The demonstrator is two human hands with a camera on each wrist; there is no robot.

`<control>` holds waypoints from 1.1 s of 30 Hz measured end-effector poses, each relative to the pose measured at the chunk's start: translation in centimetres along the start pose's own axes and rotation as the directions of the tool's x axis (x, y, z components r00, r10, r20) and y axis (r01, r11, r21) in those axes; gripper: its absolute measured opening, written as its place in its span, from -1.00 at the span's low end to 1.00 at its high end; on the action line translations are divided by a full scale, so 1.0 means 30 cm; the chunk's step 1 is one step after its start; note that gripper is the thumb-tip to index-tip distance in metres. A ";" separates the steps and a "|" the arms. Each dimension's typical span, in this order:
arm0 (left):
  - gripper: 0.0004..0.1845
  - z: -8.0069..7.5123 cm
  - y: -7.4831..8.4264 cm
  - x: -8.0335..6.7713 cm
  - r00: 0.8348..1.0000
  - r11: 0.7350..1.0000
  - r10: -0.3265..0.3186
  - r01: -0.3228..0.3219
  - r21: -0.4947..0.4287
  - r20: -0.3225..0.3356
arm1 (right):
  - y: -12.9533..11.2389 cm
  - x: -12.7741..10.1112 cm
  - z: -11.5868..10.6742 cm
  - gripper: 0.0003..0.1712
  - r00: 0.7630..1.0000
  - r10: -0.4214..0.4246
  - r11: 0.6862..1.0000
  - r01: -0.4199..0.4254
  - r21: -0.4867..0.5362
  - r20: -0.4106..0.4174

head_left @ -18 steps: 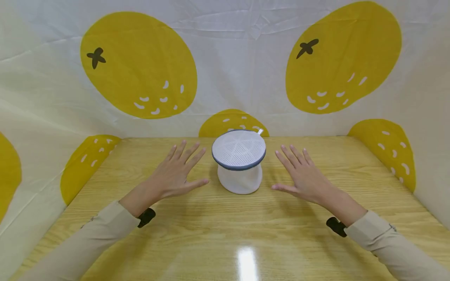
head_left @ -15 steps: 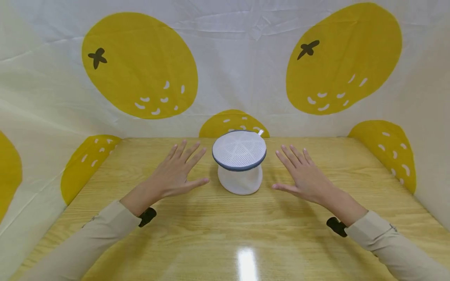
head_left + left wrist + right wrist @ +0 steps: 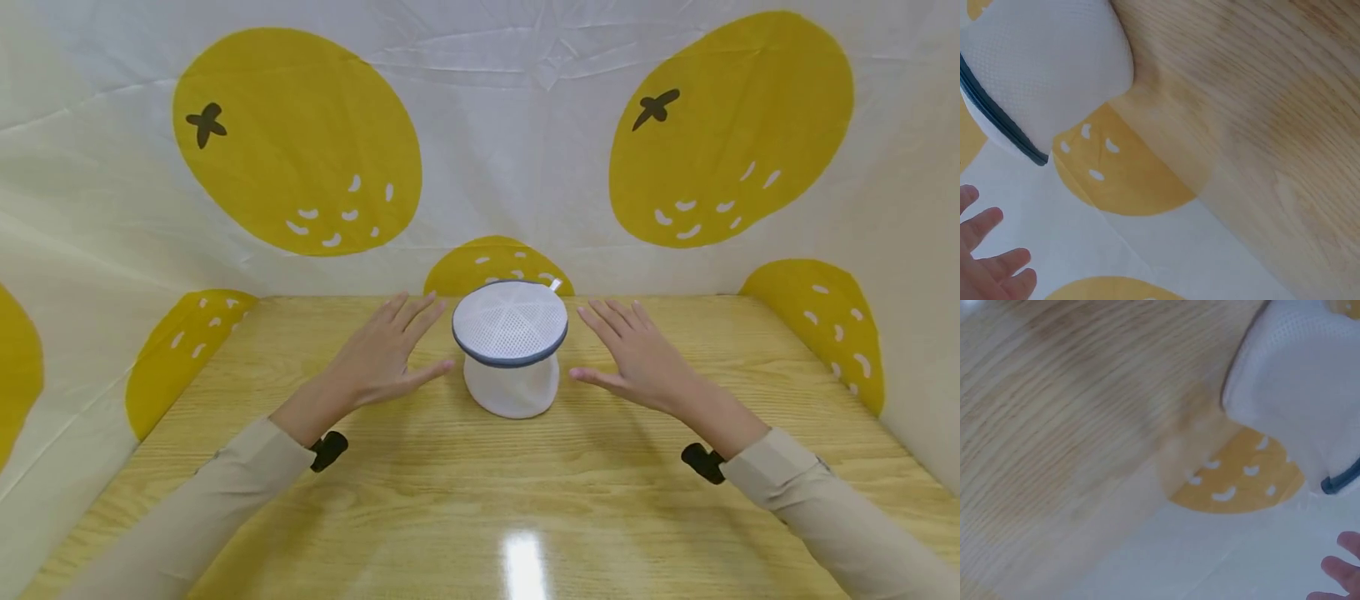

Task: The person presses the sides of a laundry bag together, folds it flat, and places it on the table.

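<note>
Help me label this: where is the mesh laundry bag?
In the head view, the mesh laundry bag stands near centre on the wood-grain table, between the left hand and right hand.

A white mesh bag (image 3: 510, 333) is now seen stood upright on the wooden table (image 3: 420, 500), framed between the left hand (image 3: 386, 350) and the right hand (image 3: 641, 358), a narrow gap left on either side. Up top, a broad round face of white netting is presented, bordered by a dark blue band (image 3: 511, 362); a small white tab (image 3: 556, 285) is carried at its far right edge. Beneath, a narrower white body is shown, rounded at the base.
</note>
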State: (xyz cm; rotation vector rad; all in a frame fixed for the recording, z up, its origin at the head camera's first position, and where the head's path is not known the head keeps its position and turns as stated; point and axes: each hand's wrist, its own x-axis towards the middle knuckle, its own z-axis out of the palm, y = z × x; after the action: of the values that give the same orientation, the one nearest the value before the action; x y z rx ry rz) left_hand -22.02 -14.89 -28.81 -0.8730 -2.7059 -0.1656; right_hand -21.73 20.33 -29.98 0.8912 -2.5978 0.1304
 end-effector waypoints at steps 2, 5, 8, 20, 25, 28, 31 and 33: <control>-0.19 -0.002 0.002 0.014 1.000 1.000 0.011 -0.011 -0.017 -0.013 | 0.001 0.017 -0.005 -0.03 1.000 -0.009 1.000 0.009 0.011 -0.022; -0.21 0.000 0.010 0.035 0.999 0.999 0.024 -0.025 -0.038 -0.029 | -0.001 0.041 -0.011 -0.07 0.999 -0.004 1.000 0.005 0.029 -0.033; -0.22 0.006 0.022 0.056 0.999 0.998 0.030 -0.032 -0.055 -0.043 | -0.009 0.065 -0.018 -0.09 1.000 0.023 0.998 -0.023 0.054 -0.010; -0.27 -0.004 0.032 0.146 0.990 0.975 0.096 -0.115 -0.190 -0.106 | -0.034 0.175 -0.052 -0.07 0.991 0.030 0.985 -0.051 0.162 0.130; -0.31 -0.021 0.029 0.176 0.994 0.963 0.094 -0.105 -0.248 -0.055 | -0.047 0.207 -0.068 -0.04 0.980 0.025 0.978 -0.065 0.197 0.196; -0.32 -0.026 0.030 0.192 0.994 0.951 0.111 -0.106 -0.291 0.001 | -0.054 0.220 -0.070 -0.02 0.973 0.028 0.974 -0.078 0.212 0.231; -0.34 -0.026 0.028 0.206 0.989 0.932 0.139 -0.116 -0.343 0.042 | -0.061 0.231 -0.065 -0.03 0.965 0.029 0.970 -0.091 0.227 0.262; -0.35 -0.025 0.028 0.213 0.987 0.924 0.149 -0.118 -0.363 0.059 | -0.064 0.238 -0.059 -0.05 0.961 0.026 0.968 -0.093 0.234 0.275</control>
State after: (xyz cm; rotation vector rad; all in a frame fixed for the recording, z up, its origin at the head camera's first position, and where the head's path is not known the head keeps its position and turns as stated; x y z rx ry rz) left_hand -26.30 -10.83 -26.09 -1.1874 -2.7267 -0.6232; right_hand -25.13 15.12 -25.65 0.9737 -2.9102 0.3791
